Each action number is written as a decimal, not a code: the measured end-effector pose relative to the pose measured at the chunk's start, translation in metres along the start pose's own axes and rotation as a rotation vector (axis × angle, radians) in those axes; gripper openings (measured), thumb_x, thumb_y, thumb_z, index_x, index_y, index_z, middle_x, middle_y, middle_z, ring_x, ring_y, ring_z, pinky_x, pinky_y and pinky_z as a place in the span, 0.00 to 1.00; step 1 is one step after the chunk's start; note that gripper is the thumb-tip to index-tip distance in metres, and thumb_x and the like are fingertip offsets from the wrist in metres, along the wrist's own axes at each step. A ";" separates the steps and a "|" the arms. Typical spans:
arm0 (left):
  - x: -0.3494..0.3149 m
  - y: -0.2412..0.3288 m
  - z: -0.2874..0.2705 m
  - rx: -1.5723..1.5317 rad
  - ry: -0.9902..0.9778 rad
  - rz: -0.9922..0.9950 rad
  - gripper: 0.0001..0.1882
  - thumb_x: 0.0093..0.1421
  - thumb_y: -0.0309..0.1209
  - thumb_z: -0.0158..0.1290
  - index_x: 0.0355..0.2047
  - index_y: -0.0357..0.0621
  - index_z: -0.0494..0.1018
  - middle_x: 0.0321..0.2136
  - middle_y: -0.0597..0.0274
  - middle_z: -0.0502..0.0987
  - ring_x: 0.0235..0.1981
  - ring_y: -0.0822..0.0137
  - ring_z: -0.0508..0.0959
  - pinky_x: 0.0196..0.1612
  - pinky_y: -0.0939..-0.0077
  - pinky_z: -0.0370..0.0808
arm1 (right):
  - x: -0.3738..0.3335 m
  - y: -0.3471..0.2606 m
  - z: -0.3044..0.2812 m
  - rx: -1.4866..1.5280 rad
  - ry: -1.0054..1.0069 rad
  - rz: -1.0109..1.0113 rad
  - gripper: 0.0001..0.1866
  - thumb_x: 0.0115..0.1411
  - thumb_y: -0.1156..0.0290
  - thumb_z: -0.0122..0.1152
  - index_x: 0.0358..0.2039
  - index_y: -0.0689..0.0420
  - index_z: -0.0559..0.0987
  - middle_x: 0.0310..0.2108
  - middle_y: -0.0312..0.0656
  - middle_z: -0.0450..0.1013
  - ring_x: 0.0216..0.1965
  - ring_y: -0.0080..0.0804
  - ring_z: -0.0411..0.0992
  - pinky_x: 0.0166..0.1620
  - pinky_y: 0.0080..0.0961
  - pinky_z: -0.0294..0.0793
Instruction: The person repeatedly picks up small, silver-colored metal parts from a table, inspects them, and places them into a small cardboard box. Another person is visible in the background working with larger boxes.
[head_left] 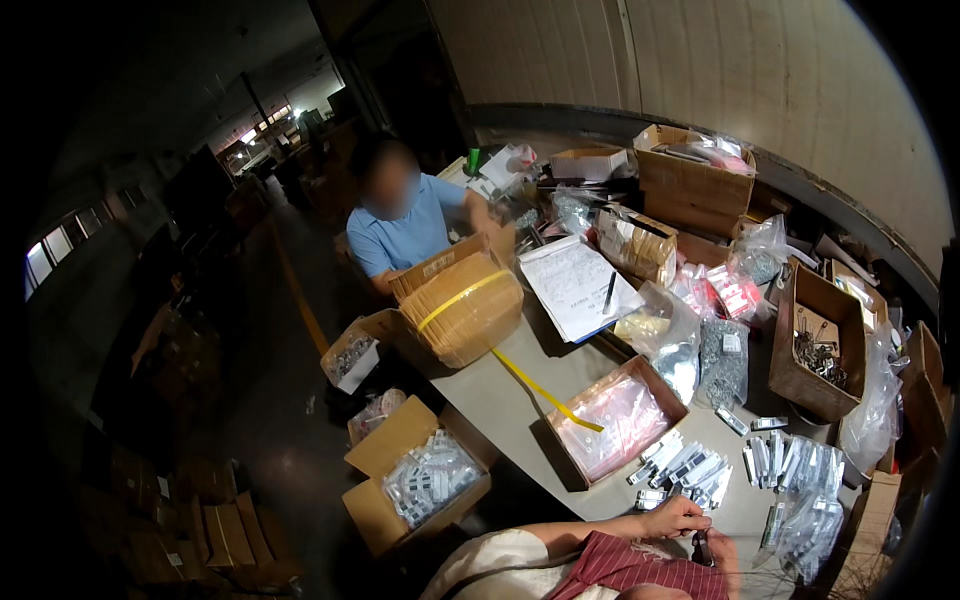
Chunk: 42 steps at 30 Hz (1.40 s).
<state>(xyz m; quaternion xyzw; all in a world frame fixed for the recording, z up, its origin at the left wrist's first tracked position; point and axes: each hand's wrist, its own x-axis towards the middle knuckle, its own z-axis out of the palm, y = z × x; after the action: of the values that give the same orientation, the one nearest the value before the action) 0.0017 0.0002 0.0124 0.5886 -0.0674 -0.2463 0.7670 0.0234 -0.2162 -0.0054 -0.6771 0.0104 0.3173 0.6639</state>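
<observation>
Both of my hands are at the table's near edge, in front of a maroon striped cloth on my body. My left hand [676, 517] has its fingers pinched together; anything between them is too small to make out. Just below it, my right hand [724, 563] is closed around a small dark object [702, 547], whose kind I cannot tell. Beyond my hands lies a pile of small white and grey packaged pieces [690, 468]. More such pieces in clear plastic bags [808, 500] lie to the right of it.
An open box of pink plastic bags [615, 430] sits ahead, with a clipboard [575, 285] and pen beyond. A brown box [818, 345] holds metal parts. At left stands a carton of packaged pieces [415, 475]. A person [410, 235] in blue handles a strapped carton [465, 310].
</observation>
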 end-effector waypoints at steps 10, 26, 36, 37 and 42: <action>-0.002 0.011 0.010 0.543 0.365 0.642 0.18 0.65 0.35 0.54 0.20 0.37 0.72 0.13 0.69 0.69 0.17 0.78 0.68 0.21 0.75 0.63 | 0.002 0.028 -0.006 0.156 0.086 -0.016 0.21 0.62 0.53 0.60 0.40 0.61 0.74 0.18 0.38 0.69 0.18 0.28 0.70 0.22 0.24 0.66; 0.001 0.011 -0.003 -1.105 -0.329 0.080 0.17 0.61 0.35 0.44 0.14 0.46 0.60 0.06 0.68 0.57 0.07 0.75 0.54 0.15 0.78 0.52 | -0.014 -0.027 0.029 0.419 0.288 -0.118 0.23 0.69 0.50 0.49 0.31 0.59 0.73 0.09 0.33 0.61 0.05 0.20 0.55 0.10 0.20 0.50; -0.001 0.012 0.011 -1.039 -0.349 -0.187 0.08 0.57 0.32 0.45 0.27 0.40 0.65 0.14 0.62 0.65 0.12 0.74 0.60 0.11 0.82 0.54 | 0.003 0.005 0.008 0.421 0.267 -0.142 0.23 0.65 0.46 0.52 0.32 0.56 0.73 0.09 0.31 0.58 0.05 0.19 0.50 0.08 0.21 0.44; 0.003 0.007 0.008 -0.983 -0.314 -0.281 0.07 0.58 0.31 0.46 0.27 0.41 0.66 0.14 0.63 0.65 0.10 0.75 0.58 0.10 0.84 0.52 | 0.006 0.008 0.005 0.405 0.276 -0.142 0.23 0.65 0.46 0.52 0.32 0.56 0.73 0.10 0.31 0.58 0.05 0.19 0.50 0.09 0.20 0.45; 0.011 -0.012 0.017 -0.773 -0.298 -0.451 0.20 0.69 0.44 0.46 0.37 0.37 0.74 0.11 0.75 0.56 0.08 0.83 0.47 0.08 0.87 0.45 | 0.012 0.017 0.007 0.358 0.405 -0.141 0.21 0.65 0.47 0.53 0.31 0.54 0.73 0.12 0.32 0.61 0.06 0.21 0.54 0.09 0.20 0.50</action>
<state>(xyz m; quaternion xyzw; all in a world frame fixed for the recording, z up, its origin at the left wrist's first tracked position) 0.0008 -0.0213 0.0042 0.2179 0.0497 -0.4956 0.8393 0.0229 -0.2074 -0.0249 -0.5978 0.1518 0.1215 0.7777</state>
